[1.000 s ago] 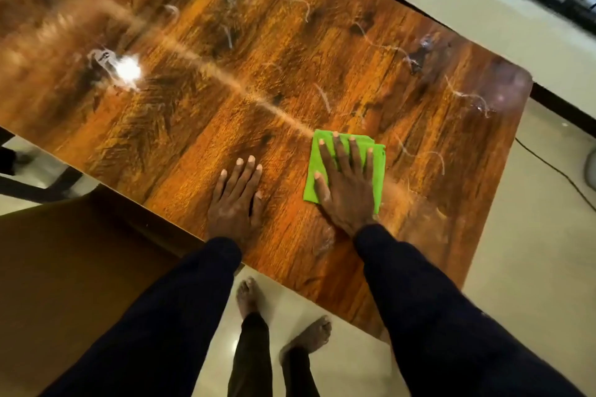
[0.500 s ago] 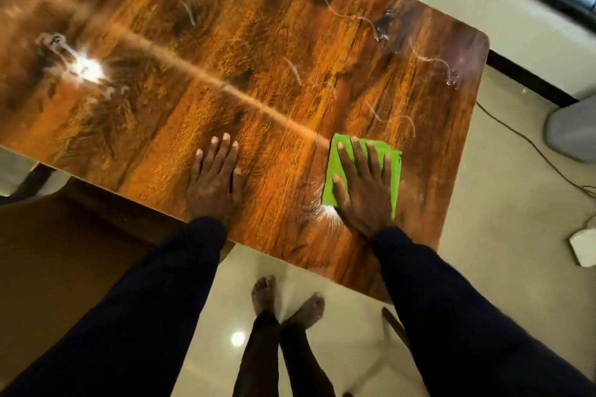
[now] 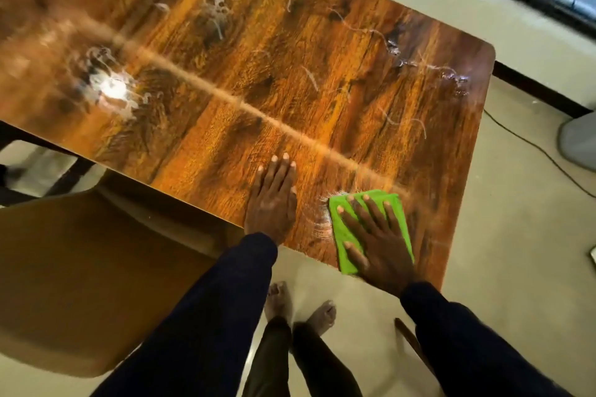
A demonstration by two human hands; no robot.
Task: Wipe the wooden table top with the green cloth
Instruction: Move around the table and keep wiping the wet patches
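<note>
Head view: you're mid-wipe. Your right hand (image 3: 383, 245) lies flat on the green cloth (image 3: 392, 201), fingers straight and spread, pressing it down at the near right corner of the surface (image 3: 290, 80). The cloth's near end sits right at the surface's edge. Your left hand (image 3: 272, 203) rests flat on bare wood just beside it, fingers straight and close together, holding nothing; it reads as a brace. Fine smear lines show at the cloth's left side.

My read: only this corner is being covered. The white squiggly streaks (image 3: 429, 66) toward the far right corner are not yet wiped. The bright blotches (image 3: 113, 89) further left could be glare or residue, can't tell.

The next move calls for pushing the cloth away from you toward the streaks, palm flat, with even pressure. Going leftward, your own left hand is in the way. Risk: the cloth slides off the near edge.

Around:
- brown chair (image 3: 80, 267) at the left
- cable (image 3: 532, 145) on the floor to the right
- your bare feet (image 3: 300, 306) below
</note>
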